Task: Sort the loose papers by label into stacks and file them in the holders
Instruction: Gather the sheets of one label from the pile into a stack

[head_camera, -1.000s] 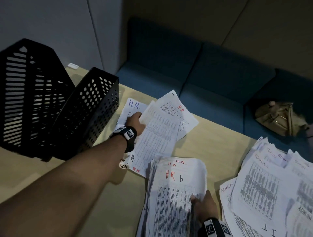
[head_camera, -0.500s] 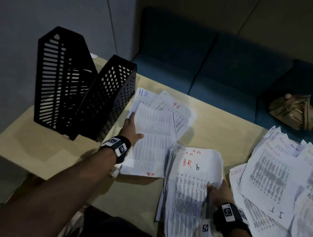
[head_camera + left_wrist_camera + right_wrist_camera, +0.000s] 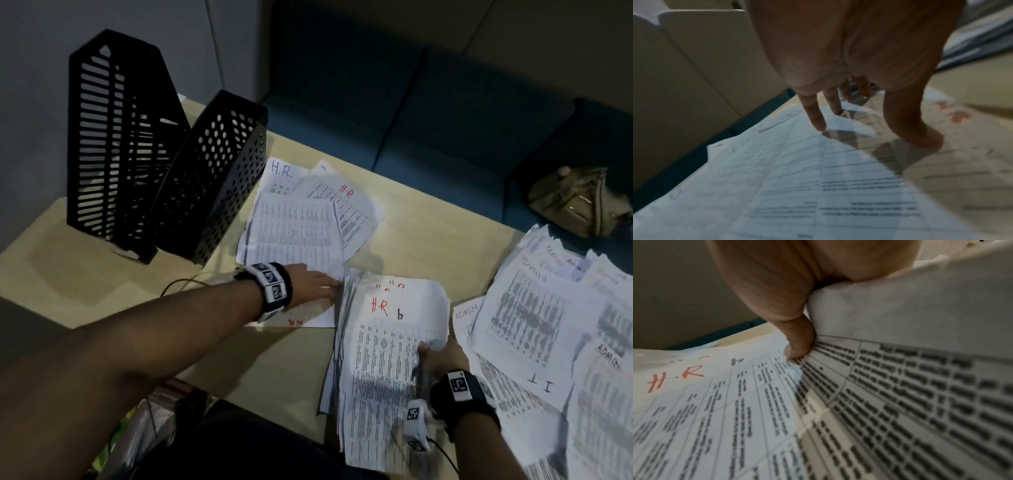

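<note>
My left hand (image 3: 317, 284) lies flat with straight fingers on the lower edge of the loose H.R. sheets (image 3: 294, 229), fanned out on the table. In the left wrist view its fingertips (image 3: 819, 125) touch the top printed sheet (image 3: 797, 178). My right hand (image 3: 442, 356) grips the thick stack (image 3: 387, 335) marked "H.R" in red; its thumb (image 3: 798, 340) presses on the stack's top page (image 3: 715, 402), the other fingers hidden beneath. Two black holders stand at the far left, one slotted (image 3: 113, 144) and one perforated (image 3: 212, 178).
A spread of papers marked ADMIN and IT (image 3: 537, 325) covers the right of the wooden table (image 3: 428, 240). Behind the table runs a blue sofa (image 3: 428, 130) with a tan bag (image 3: 582, 202) on it. A thin cable (image 3: 178, 284) lies near my left wrist.
My left hand has slid back along the loose H.R. sheets, from their far part to their near edge beside the stack. My right hand keeps its grip on the stack.
</note>
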Motion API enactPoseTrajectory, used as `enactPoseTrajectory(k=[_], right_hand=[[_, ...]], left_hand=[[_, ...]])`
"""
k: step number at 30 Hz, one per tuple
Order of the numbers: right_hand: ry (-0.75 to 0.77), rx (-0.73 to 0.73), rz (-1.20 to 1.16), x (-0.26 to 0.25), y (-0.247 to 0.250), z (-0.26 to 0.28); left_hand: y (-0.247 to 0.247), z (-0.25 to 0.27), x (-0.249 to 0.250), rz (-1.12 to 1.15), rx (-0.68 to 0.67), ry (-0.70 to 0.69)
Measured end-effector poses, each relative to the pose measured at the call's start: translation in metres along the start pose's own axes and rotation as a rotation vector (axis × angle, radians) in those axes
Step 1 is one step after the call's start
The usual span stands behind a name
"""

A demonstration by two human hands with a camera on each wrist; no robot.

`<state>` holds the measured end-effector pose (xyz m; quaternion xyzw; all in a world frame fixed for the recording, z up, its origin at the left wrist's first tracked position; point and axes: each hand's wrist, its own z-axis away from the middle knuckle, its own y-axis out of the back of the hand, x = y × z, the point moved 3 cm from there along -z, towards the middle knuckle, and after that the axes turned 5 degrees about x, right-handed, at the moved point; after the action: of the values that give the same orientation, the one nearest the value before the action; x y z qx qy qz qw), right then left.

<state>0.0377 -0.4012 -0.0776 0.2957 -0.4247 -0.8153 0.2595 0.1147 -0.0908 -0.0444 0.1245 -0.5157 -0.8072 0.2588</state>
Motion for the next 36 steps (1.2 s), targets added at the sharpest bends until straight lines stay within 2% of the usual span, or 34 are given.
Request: enactPoseTrajectory(k=[2,12,16,19,22,25,28,31,36], right_hand=[[-0.018,0.007,-0.006,0.004,0.000,0.001],[-0.063,0.017,-0.036,0.006,-0.002,0.004],[-0.060,0.016,-0.042,0.005,-0.004,0.004],[-0.059,0.007,-0.042,0.004,-0.005,0.003],[-0.066,-0.004,-0.044,0.005,-0.005,0.001],[-0.071,-0.008,-0.056,0.006,-0.006,0.000],[-0.078,-0.014,-0.065,0.006,-0.006,0.000],[-0.077,-0.014,-0.064,0.006,-0.006,0.001],[-0.072,-0.018,-0.059,0.009,-0.004,0.003]], left_hand=[[0.000,-0.011,0.004,-0.076,-0.026,-0.020],[0.028,-0.046,0.021,-0.407,0.073,-0.210],[0.021,-0.060,0.019,-0.386,0.197,-0.298],[0.037,-0.062,0.023,-0.414,0.114,-0.284],[0.032,-0.071,0.023,-0.400,-0.103,-0.314],[0.037,-0.070,0.014,-0.264,-0.088,-0.229],[0.036,-0.072,0.001,-0.023,-0.083,-0.147],[0.032,-0.085,-0.017,0.124,0.031,-0.033],[0.049,-0.092,-0.024,0.118,0.061,0.035]])
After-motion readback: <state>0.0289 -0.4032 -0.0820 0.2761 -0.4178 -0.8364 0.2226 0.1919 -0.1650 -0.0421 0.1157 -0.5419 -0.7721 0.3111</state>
